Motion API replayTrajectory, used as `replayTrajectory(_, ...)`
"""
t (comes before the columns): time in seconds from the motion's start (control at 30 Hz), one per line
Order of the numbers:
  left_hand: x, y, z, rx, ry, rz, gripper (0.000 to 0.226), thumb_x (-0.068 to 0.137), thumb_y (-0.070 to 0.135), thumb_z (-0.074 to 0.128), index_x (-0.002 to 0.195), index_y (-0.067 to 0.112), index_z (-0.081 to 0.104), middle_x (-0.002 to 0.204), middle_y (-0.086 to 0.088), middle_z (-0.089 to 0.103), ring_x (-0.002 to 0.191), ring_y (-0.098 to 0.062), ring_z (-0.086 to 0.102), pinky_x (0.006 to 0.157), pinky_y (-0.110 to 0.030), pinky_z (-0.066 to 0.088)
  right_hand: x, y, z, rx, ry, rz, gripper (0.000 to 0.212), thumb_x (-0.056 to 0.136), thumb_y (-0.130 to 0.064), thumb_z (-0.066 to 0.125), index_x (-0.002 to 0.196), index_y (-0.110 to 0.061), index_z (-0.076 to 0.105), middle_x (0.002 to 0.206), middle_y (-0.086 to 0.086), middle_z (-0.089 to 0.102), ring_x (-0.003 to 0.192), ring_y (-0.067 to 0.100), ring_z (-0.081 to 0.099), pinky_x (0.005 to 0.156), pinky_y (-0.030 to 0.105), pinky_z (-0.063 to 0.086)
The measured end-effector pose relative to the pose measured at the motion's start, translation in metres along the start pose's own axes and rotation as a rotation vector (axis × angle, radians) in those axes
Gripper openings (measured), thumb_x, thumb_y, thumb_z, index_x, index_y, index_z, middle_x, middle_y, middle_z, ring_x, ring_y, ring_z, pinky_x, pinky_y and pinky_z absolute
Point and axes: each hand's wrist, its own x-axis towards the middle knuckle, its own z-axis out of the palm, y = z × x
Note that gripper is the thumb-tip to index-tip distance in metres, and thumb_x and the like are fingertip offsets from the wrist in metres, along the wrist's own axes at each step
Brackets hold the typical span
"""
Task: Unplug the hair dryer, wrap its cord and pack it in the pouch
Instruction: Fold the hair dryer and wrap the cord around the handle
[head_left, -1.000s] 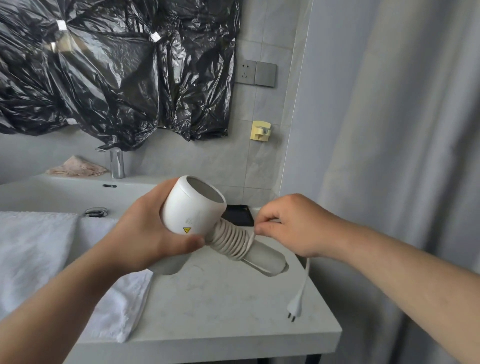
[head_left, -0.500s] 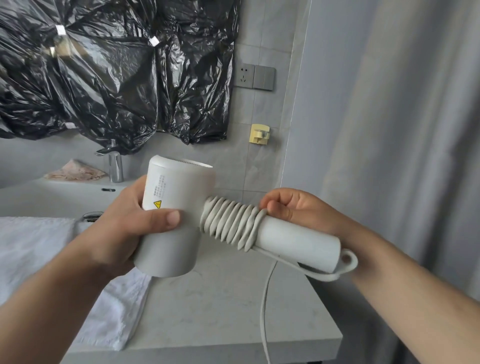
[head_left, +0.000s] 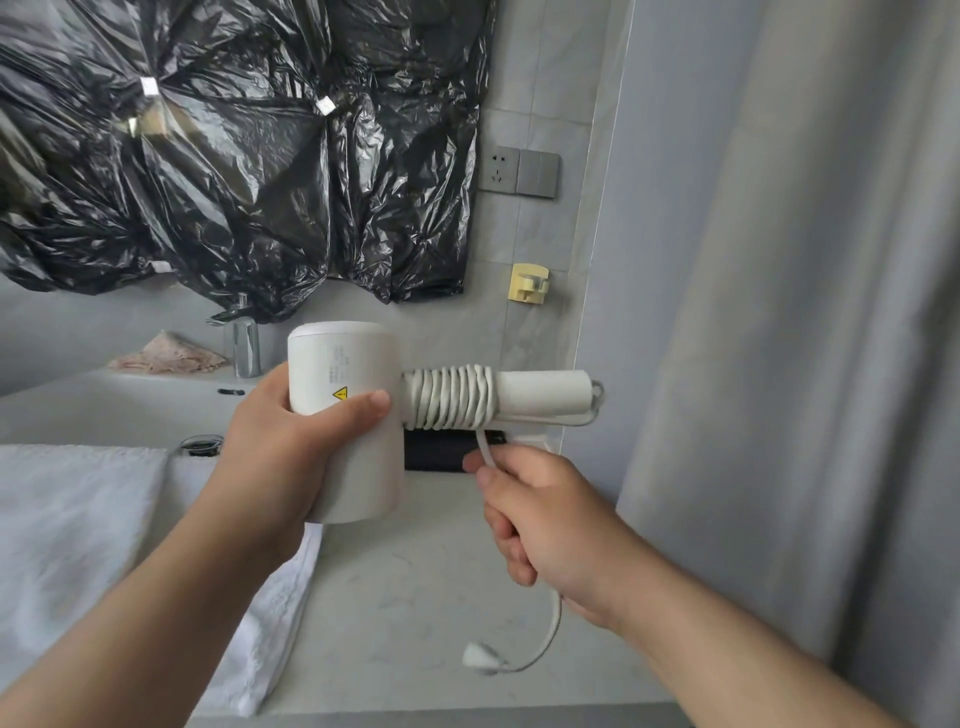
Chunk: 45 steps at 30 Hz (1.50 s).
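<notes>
My left hand (head_left: 280, 457) grips the barrel of the white hair dryer (head_left: 345, 410), held above the counter with its handle pointing right. Several turns of its white cord (head_left: 449, 397) are wound tightly around the handle near the barrel. My right hand (head_left: 540, 519) is closed on the loose end of the cord just below the handle. The white plug (head_left: 480, 656) dangles free beneath that hand. A dark object (head_left: 441, 449), possibly the pouch, lies on the counter behind the dryer, mostly hidden.
A pale stone counter (head_left: 415, 597) runs to a sink (head_left: 104, 410) with a chrome tap (head_left: 244, 348). A white towel (head_left: 78, 535) drapes at left. A wall socket (head_left: 501, 169) and a yellow hook (head_left: 530, 283) sit on the tiles. A grey curtain (head_left: 779, 312) hangs at right.
The dryer has been turned so its handle points level to the right. My right hand came from behind the handle to below it, adding a turn of cord, and the plug swung up.
</notes>
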Motion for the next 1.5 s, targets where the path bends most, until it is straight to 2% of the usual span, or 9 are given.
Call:
replayTrajectory(0.2,0.000,-0.001,-0.011,0.190,0.058,0.097,0.058,0.043,0.043,0.081,0.095,0.023,0.065,0.082,-0.002,0.072,0.071,-0.016,0.069,0.058,-0.035,0.060,0.001,-0.023,-0.019,-0.440,0.040,-0.134,0.036,0.097,-0.023,0.051,0.098,0.013,0.055,0.060,0.004,0.030,0.048,0.011,0.024,0.044,0.024,0.021)
replayTrajectory(0.37,-0.004,-0.003,-0.012,0.297,0.016,0.119,0.062,0.043,0.045,0.081,0.100,0.029,0.064,0.086,-0.001,0.071,0.078,-0.019,0.070,0.063,-0.040,0.061,0.003,-0.030,-0.027,-0.789,0.112,-0.307,0.028,0.095,-0.023,0.053,0.082,0.000,0.064,0.054,-0.003,0.037,0.050,0.010,0.033,0.047,0.023,0.027)
replayTrajectory(0.43,-0.003,-0.001,-0.012,0.324,-0.007,0.130,0.062,0.043,0.046,0.080,0.100,0.030,0.064,0.085,0.000,0.071,0.078,-0.019,0.069,0.063,-0.041,0.060,0.003,-0.030,-0.029,-0.834,0.134,-0.334,0.026,0.095,-0.023,0.053,0.074,-0.013,0.063,0.051,-0.007,0.045,0.053,0.007,0.040,0.050,0.021,0.032)
replayTrajectory(0.6,-0.002,0.001,-0.014,0.330,-0.097,0.095,0.058,0.042,0.045,0.080,0.095,0.031,0.064,0.084,0.000,0.072,0.075,-0.017,0.069,0.062,-0.037,0.059,0.006,-0.031,-0.033,-0.826,0.135,-0.366,0.027,0.092,-0.024,0.058,0.067,-0.014,0.062,0.053,-0.003,0.049,0.053,0.008,0.044,0.052,0.022,0.035)
replayTrajectory(0.77,-0.005,0.002,-0.026,0.327,-0.251,0.040,0.056,0.043,0.042,0.081,0.097,0.032,0.068,0.088,-0.004,0.073,0.077,-0.020,0.070,0.062,-0.036,0.058,0.005,-0.041,-0.039,-0.699,0.102,-0.330,0.013,0.070,-0.025,0.085,0.071,-0.022,0.072,0.059,-0.012,0.064,0.054,-0.004,0.054,0.054,0.011,0.042)
replayTrajectory(0.97,-0.009,0.000,-0.034,0.080,-0.367,-0.042,0.073,0.033,0.042,0.092,0.097,0.015,0.070,0.087,-0.017,0.071,0.073,-0.030,0.068,0.056,-0.040,0.056,0.004,-0.044,-0.050,-0.200,-0.208,-0.211,0.008,0.066,-0.026,0.080,0.068,-0.021,0.074,0.066,-0.003,0.070,0.059,0.007,0.062,0.056,0.020,0.050)
replayTrajectory(1.13,-0.010,0.005,-0.026,-0.018,-0.420,-0.067,0.077,0.031,0.051,0.094,0.096,0.015,0.073,0.086,-0.017,0.071,0.069,-0.029,0.069,0.052,-0.038,0.056,0.010,-0.035,-0.052,0.137,-0.392,-0.095,0.033,0.049,-0.043,0.090,0.070,-0.022,0.075,0.070,-0.003,0.071,0.059,0.007,0.064,0.055,0.019,0.053)
replayTrajectory(1.27,-0.014,0.001,-0.017,-0.156,-0.434,-0.126,0.073,0.027,0.048,0.094,0.090,0.016,0.076,0.080,-0.016,0.072,0.064,-0.028,0.069,0.049,-0.037,0.056,0.013,-0.030,-0.050,0.359,-0.475,-0.023,0.034,0.054,-0.041,0.090,0.074,-0.020,0.071,0.072,-0.004,0.067,0.059,0.008,0.063,0.052,0.021,0.052)
replayTrajectory(1.5,-0.011,-0.011,-0.007,-0.218,-0.275,-0.180,0.094,0.028,0.049,0.094,0.107,0.007,0.068,0.087,-0.017,0.070,0.069,-0.027,0.069,0.053,-0.037,0.057,0.023,-0.011,-0.037,0.898,-0.373,0.060,0.033,0.055,-0.011,0.081,0.083,-0.017,0.064,0.066,0.000,0.052,0.046,0.010,0.041,0.040,0.018,0.027)
